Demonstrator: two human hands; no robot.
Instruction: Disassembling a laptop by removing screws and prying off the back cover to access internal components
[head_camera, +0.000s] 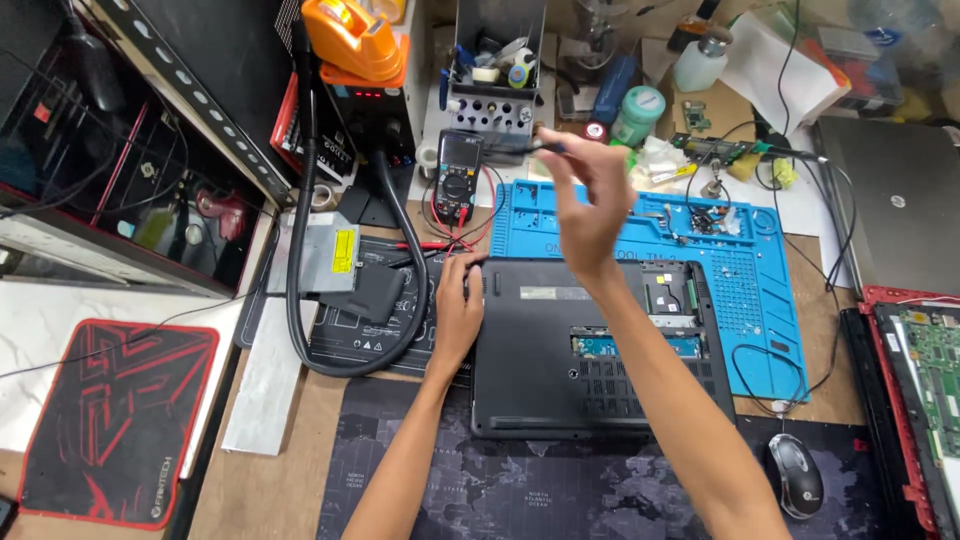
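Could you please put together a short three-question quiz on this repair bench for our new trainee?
1. True or false: the left hand rests on the left edge of the black laptop.
2. What does the right hand hold? A) a slim dark tool B) the mouse C) the multimeter
3. What colour is the work mat behind the laptop?

Key: 1 true; 2 A; 3 blue.
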